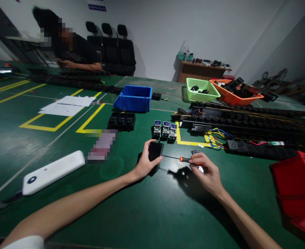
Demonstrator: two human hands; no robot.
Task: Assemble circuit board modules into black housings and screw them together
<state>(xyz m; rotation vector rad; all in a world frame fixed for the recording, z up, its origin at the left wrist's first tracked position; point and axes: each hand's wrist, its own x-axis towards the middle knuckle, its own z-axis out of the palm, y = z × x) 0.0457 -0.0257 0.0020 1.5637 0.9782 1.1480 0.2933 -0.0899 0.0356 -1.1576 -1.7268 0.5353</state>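
My left hand (147,160) grips a small black box (155,152), thumb on the near side and forefinger over its top, holding it up on the green table. In my right hand (206,169) is a screwdriver (185,159) with an orange and black handle. Its thin shaft points left, and the tip reaches the box's right side; whether it sits in a screw is too small to tell. Part of something shiny shows beneath my right fingers. Just beyond the box stand three small electronic modules (166,130) in a row.
Behind the modules are a black multi-part unit (121,121) and a blue bin (135,98). Long black rails with loose wires (217,135) lie at right. A red bin (297,190) stands near right, a white device (54,172) at left. A person (72,52) sits across the table.
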